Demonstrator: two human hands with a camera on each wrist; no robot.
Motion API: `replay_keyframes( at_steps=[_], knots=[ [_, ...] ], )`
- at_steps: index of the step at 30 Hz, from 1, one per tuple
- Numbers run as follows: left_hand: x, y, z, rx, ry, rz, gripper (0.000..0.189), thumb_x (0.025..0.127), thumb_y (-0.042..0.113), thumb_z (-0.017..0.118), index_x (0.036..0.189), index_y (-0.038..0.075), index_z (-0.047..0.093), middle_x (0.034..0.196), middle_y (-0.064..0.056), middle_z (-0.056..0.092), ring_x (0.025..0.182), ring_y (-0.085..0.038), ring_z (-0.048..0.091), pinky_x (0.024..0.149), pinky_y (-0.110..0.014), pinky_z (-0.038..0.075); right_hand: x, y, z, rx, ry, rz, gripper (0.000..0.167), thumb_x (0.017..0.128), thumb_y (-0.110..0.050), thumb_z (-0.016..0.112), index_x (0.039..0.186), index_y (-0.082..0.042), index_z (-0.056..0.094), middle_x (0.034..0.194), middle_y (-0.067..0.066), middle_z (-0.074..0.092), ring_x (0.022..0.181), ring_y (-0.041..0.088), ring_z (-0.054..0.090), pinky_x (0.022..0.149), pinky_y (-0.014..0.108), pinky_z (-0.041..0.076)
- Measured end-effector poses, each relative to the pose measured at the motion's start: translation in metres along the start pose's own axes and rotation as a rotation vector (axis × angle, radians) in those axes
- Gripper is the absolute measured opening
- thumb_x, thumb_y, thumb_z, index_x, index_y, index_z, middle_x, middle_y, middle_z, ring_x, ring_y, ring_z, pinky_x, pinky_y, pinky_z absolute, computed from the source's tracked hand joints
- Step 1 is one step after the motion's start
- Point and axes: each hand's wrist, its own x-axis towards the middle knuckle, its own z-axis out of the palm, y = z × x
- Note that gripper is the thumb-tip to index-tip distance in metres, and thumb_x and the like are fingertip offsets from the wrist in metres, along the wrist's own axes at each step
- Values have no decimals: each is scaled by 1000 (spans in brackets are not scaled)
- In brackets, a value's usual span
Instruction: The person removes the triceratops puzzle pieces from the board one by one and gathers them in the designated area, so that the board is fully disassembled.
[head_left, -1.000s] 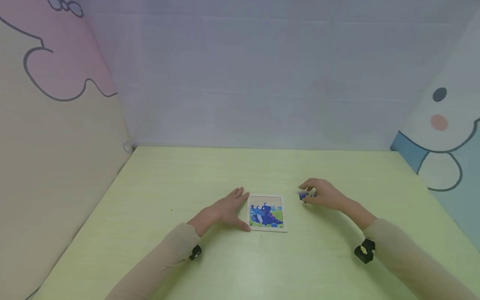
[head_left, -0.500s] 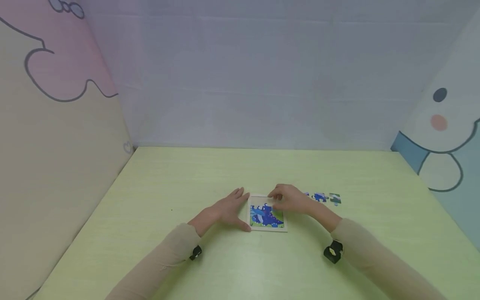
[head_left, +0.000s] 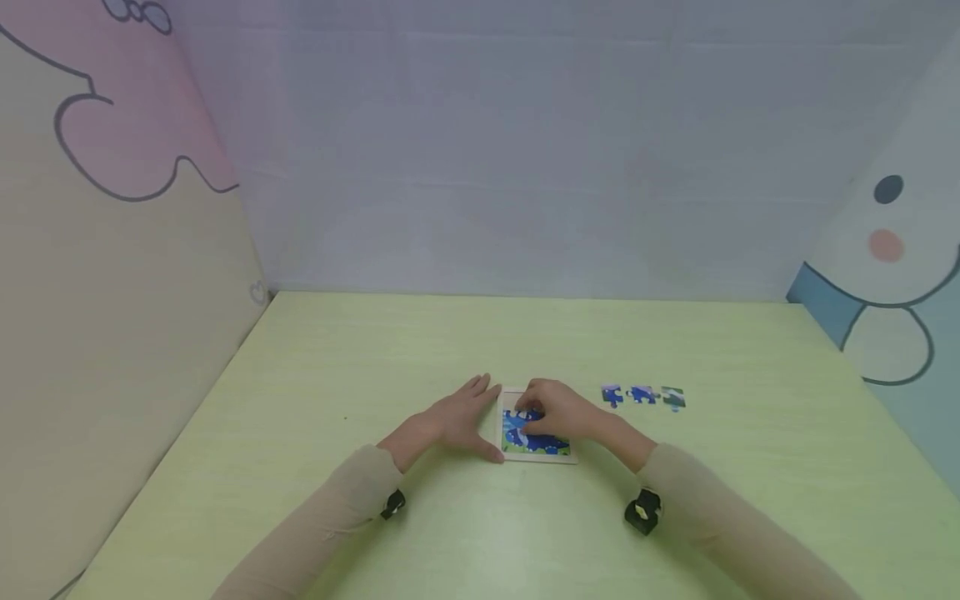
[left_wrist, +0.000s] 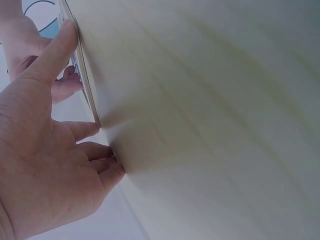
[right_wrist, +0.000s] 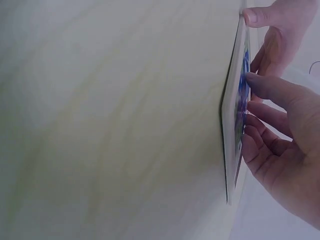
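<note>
A small white-rimmed jigsaw puzzle tray [head_left: 538,460] with a blue dinosaur picture lies flat in the middle of the table. My left hand [head_left: 459,421] rests along its left side, fingers and thumb spread, the thumb at the near corner. Over the picture, my right hand [head_left: 562,410] has its thumb and fingers bent down onto a blue puzzle piece [head_left: 528,413], largely covered by them. In the right wrist view, the fingertips of that right hand [right_wrist: 287,125] touch the picture face of the tray. Bare backing shows along the tray's top.
Three loose puzzle pieces lie in a row right of the tray: a left one [head_left: 612,395], a middle one [head_left: 642,394] and a right one [head_left: 673,397]. The pale green table [head_left: 420,342] meets a plain cloth backdrop [head_left: 480,167] behind and printed panels at both sides.
My right hand has moved left from the loose pieces onto the tray, then further in over the picture. The row of loose pieces is now uncovered. My left hand stays put.
</note>
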Motion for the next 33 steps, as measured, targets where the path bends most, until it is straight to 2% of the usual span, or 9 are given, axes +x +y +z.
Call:
replay_keyframes(
  at_steps=[11,18,22,27,33],
  knots=[
    [1,1,0,-5,-5,0,104,69,56,70,146,9,18,152,-14,6,139,-27,4,110,-43,20,1,-5,0,89,-2,109,21,76,-13,73,95,-6,65,88,-1,59,81,11,55,74,26,49],
    [1,3,-1,-9,-13,-12,104,69,55,70,146,10,17,152,-13,6,139,-27,3,110,-43,20,-1,-9,-2,96,11,115,20,76,-9,72,93,-4,64,84,1,59,75,12,52,68,23,47],
    [1,2,-1,-6,-13,-12,104,69,55,70,146,10,16,152,-13,5,139,-26,2,110,-42,20,-1,-11,-1,100,16,126,19,76,-9,73,93,-5,64,84,0,60,75,12,53,70,24,48],
    [1,1,0,-10,-11,-5,104,69,56,70,146,10,17,152,-12,5,139,-26,2,110,-42,20,0,-7,1,99,31,101,20,75,-9,74,91,-6,64,85,0,61,76,10,55,70,24,50],
    [1,0,0,-1,-10,5,105,69,57,70,146,9,17,152,-14,5,139,-27,2,110,-42,20,-1,-6,2,119,55,98,20,73,-6,74,89,-7,62,82,-2,62,73,8,55,67,21,49]
  ],
)
